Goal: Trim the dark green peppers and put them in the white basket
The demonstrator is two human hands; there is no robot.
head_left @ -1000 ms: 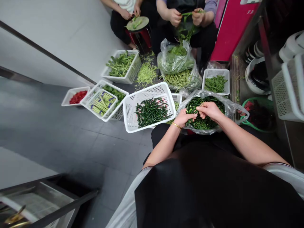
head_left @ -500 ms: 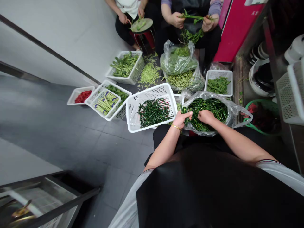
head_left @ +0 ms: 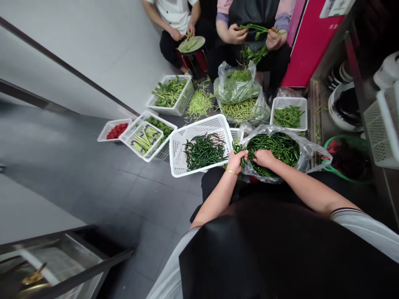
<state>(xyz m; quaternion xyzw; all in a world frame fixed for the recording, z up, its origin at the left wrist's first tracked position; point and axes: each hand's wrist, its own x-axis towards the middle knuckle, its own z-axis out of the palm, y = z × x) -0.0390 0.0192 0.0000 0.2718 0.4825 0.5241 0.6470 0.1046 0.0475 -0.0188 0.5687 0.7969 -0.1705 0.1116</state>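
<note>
- Two hands [head_left: 238, 160] [head_left: 263, 159], the wearer's
- Two seated co-workers [head_left: 173, 12] [head_left: 254, 16]
- One open bag [head_left: 311, 153] of green chillies [head_left: 277, 147]
- One white basket [head_left: 178, 155] of green chillies [head_left: 205, 151]
- One round stool [head_left: 199, 41]
- One gold bracelet [head_left: 231, 171]

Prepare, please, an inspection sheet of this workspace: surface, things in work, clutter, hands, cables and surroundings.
Surface: grey tiled floor, with visible joints.
Things in work: green chilies in the large white basket; more in the open plastic bag beside it.
Clutter: loose pale-green pieces heaped on the floor.
Hands: left hand holds several chilies; right hand is at the bag's chilies, fingertips hidden.
Cables: nothing seen.
Surroundings: two seated co-workers, one in a white top, one in a dark apron.
</note>
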